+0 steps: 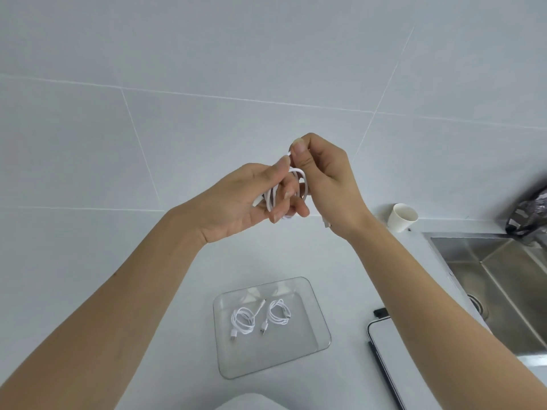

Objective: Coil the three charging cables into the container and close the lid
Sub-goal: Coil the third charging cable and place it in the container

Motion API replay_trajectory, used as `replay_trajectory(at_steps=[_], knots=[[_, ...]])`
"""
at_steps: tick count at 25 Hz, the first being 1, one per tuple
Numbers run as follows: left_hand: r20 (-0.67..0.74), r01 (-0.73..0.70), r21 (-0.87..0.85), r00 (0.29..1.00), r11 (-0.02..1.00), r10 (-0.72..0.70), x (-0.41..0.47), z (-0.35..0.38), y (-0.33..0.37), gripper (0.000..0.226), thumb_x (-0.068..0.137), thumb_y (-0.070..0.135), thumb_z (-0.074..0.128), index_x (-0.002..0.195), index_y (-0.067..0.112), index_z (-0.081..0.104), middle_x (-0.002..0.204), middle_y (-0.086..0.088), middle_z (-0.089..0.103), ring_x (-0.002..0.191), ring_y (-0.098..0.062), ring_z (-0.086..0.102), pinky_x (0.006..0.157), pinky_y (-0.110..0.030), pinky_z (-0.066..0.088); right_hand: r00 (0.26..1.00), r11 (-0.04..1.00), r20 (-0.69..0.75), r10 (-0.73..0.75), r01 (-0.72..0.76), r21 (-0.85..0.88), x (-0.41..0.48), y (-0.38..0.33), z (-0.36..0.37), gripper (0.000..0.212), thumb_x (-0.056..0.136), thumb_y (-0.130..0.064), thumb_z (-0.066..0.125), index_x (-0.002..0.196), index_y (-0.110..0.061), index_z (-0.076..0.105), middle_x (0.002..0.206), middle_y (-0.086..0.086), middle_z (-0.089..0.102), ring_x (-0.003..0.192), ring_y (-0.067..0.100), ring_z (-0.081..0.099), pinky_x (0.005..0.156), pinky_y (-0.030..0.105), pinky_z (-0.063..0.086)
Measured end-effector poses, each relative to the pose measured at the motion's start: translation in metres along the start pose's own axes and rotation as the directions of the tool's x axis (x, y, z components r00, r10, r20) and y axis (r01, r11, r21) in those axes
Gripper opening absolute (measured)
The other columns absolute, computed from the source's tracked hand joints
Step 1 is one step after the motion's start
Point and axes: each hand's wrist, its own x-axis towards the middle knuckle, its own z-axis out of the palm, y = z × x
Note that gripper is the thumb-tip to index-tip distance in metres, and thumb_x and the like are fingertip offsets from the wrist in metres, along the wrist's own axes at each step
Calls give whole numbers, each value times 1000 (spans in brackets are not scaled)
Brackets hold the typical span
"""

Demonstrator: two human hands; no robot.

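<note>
I hold a white charging cable (299,184) up in front of the wall, wound in loops around the fingers of my left hand (245,199). My right hand (322,179) pinches the cable's upper strand between thumb and forefinger, and a plug end hangs below that wrist. Down on the white counter stands a clear rectangular container (321,315) with its top open. Inside it lie two coiled white cables, one on the left (243,321) and one on the right (278,313), side by side and apart. A lid (384,344) with a dark rim lies to the container's right.
A white paper cup (401,217) stands at the back right of the counter by the wall. A steel sink (503,285) is sunk into the counter on the right, with a dark patterned thing (529,211) above it. A white rounded edge (251,402) shows at the bottom.
</note>
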Motion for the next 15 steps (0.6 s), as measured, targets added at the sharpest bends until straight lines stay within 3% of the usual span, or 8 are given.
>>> replay_trajectory(at_steps=[5, 9, 11, 15], knots=[[-195, 15, 62, 981, 998, -2, -8, 21, -39, 53, 105, 35, 38, 58, 20, 57, 44, 1, 55, 74, -19, 73, 68, -19, 52, 995, 995, -1, 95, -95, 33, -27, 36, 6, 28, 108, -19, 40, 84, -6, 49, 58, 19, 52, 53, 51, 51, 47, 36, 41], [-441, 59, 154, 897, 986, 15, -17, 36, -70, 49, 103, 32, 46, 58, 13, 49, 42, 0, 52, 61, -22, 72, 63, -30, 58, 984, 982, -36, 176, -174, 72, -52, 60, 16, 28, 108, -16, 39, 81, -9, 46, 64, 16, 54, 54, 40, 51, 51, 34, 40], [-490, 64, 276, 868, 959, 83, -21, 43, -84, 47, 103, 33, 44, 63, 10, 49, 46, 1, 54, 60, -20, 70, 65, -34, 59, 975, 971, -47, 215, -208, 122, -61, 68, 20, 30, 108, -16, 38, 80, -10, 44, 61, 15, 52, 47, 33, 51, 48, 32, 39], [-559, 143, 487, 809, 861, 183, -27, 52, -103, 45, 106, 34, 33, 75, 5, 50, 63, 3, 54, 59, -17, 50, 60, -29, 42, 969, 972, -90, 229, -223, 71, -70, 72, 23, 32, 106, -19, 44, 75, -13, 51, 58, -3, 54, 53, 17, 50, 55, 28, 43]])
